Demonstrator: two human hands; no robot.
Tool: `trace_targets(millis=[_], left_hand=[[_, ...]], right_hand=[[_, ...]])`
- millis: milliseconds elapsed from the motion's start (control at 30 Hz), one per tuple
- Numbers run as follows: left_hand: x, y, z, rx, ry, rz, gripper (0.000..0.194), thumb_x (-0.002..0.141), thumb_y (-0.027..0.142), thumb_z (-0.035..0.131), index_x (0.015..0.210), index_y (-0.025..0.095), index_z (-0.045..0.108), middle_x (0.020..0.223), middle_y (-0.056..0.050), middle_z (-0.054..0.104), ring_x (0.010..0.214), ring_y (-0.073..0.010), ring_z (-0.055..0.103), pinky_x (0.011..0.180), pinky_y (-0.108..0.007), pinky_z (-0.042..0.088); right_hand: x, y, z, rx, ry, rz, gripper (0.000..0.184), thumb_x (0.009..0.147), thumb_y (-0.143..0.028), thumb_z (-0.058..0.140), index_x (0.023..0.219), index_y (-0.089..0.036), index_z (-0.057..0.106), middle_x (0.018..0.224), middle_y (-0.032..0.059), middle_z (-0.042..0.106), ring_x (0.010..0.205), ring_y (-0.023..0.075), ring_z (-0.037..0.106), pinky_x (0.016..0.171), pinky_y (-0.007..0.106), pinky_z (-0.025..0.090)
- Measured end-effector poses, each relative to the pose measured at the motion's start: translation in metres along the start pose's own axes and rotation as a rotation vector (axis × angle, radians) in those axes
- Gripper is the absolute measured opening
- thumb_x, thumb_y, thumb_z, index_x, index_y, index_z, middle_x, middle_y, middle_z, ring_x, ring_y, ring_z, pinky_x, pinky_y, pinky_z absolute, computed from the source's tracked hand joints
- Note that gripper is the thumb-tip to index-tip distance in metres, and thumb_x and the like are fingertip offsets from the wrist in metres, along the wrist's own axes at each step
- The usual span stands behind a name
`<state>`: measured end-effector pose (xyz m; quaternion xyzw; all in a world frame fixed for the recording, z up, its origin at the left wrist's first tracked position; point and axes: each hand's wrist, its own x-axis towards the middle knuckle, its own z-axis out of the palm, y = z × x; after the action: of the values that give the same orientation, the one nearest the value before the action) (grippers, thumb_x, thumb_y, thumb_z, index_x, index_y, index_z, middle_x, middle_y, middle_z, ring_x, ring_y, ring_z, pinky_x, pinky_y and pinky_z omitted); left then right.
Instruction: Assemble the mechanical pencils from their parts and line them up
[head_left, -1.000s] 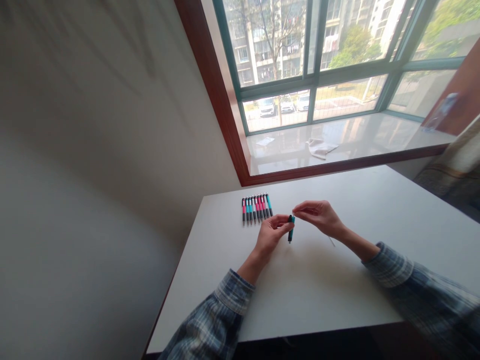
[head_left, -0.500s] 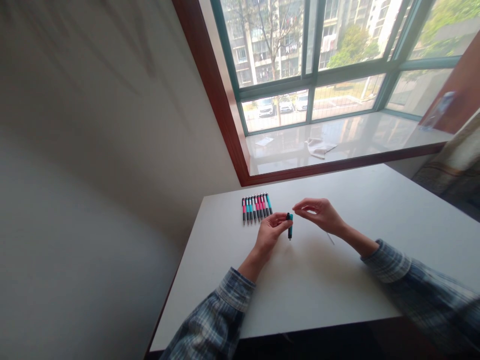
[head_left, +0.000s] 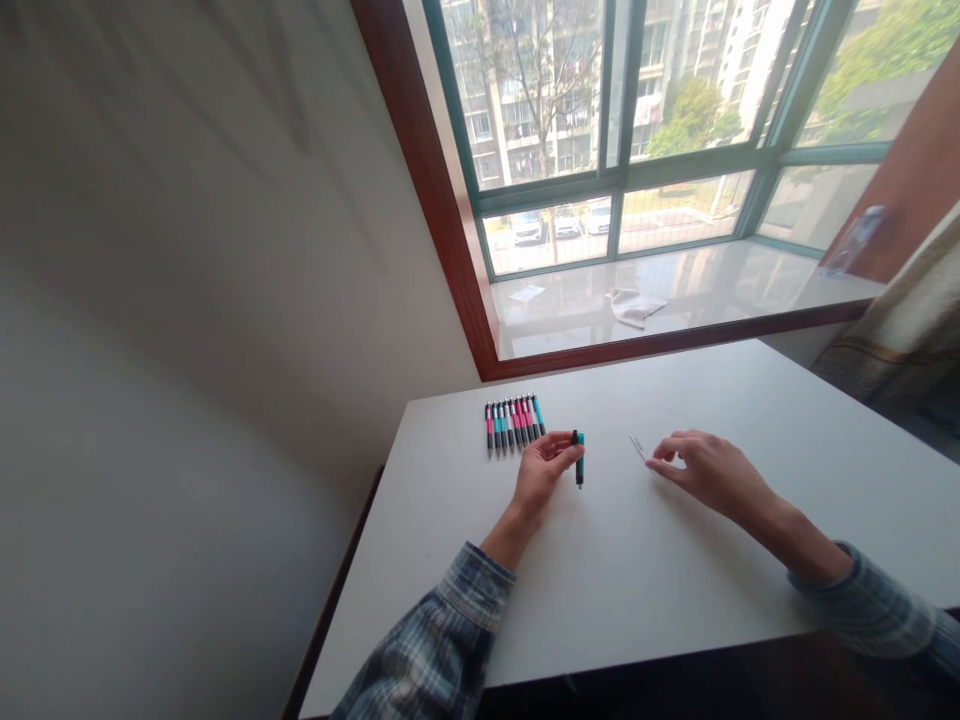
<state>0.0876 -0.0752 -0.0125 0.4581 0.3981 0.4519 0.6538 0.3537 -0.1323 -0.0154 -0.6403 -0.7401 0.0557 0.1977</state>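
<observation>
Between the thumb and fingers of my left hand (head_left: 541,468) is a teal and black pen barrel (head_left: 580,462), held upright with its tip pointing down at the table. My right hand (head_left: 709,472) is low over the table to the right, its thumb and fingertips pinched at the near end of a thin, pale pen refill (head_left: 637,447). The far end of the refill points away and to the left. Beyond my left hand, several pens (head_left: 514,425) with pink, teal and white barrels lie side by side in a row.
Both hands are over a white table (head_left: 600,590). A wall (head_left: 225,400) stands along its left side. Behind the far edge is a window ledge with a crumpled white cloth (head_left: 634,306) and a flat paper (head_left: 527,293). A curtain (head_left: 874,330) hangs at the right.
My right hand has moved right and down, away from the pen barrel, to the thin refill. My left hand keeps holding the barrel in nearly the same place. The view has shifted slightly.
</observation>
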Motion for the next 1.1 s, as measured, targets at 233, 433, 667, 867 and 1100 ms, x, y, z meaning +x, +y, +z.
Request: trace_targets(millis=[233,433,667,867,1100], left_hand=[[0.002,-0.003,-0.003,0.014,0.009,0.015,0.040,0.063,0.037,0.094,0.095,0.019,0.079,0.095,-0.007,0.077,0.089,-0.0197,0.067,0.082,-0.032,0.047],[0.001,-0.004,-0.004,0.005,0.007,0.013,0.041,0.064,0.039,0.093,0.097,0.020,0.079,0.099,-0.007,0.078,0.091,-0.0201,0.067,0.083,-0.032,0.045],[0.001,-0.005,-0.004,-0.010,-0.008,0.010,0.041,0.063,0.038,0.094,0.096,0.019,0.080,0.097,-0.007,0.077,0.087,-0.0184,0.066,0.079,-0.030,0.043],[-0.001,-0.002,-0.002,-0.003,-0.004,0.009,0.041,0.060,0.036,0.095,0.093,0.017,0.080,0.096,-0.008,0.078,0.087,-0.0198,0.067,0.083,-0.033,0.046],[-0.007,0.005,0.007,0.048,-0.054,0.032,0.035,0.064,0.035,0.094,0.091,0.017,0.081,0.095,-0.008,0.079,0.090,-0.0225,0.069,0.089,-0.036,0.050]], right_hand=[[-0.014,-0.011,0.012,0.060,-0.050,-0.003,0.021,0.097,-0.026,0.056,0.084,-0.026,0.073,0.091,0.0063,0.074,0.079,0.0230,0.067,0.067,0.034,0.048],[-0.014,-0.004,0.010,0.106,-0.012,-0.013,0.021,0.098,-0.032,0.053,0.084,-0.025,0.068,0.085,0.0086,0.074,0.086,0.0277,0.065,0.067,0.036,0.050],[0.028,-0.005,-0.010,0.494,0.008,0.032,0.034,0.098,-0.049,0.056,0.118,-0.028,0.072,0.093,0.0050,0.077,0.077,0.0243,0.068,0.072,0.037,0.053],[0.070,-0.025,-0.014,0.968,0.042,0.038,0.042,0.087,-0.059,0.070,0.102,-0.020,0.075,0.093,0.0078,0.075,0.083,0.0227,0.066,0.073,0.035,0.054],[0.065,-0.052,0.016,1.305,0.104,0.035,0.032,0.084,-0.052,0.078,0.091,-0.022,0.069,0.096,0.0057,0.074,0.090,0.0206,0.067,0.086,0.035,0.055]])
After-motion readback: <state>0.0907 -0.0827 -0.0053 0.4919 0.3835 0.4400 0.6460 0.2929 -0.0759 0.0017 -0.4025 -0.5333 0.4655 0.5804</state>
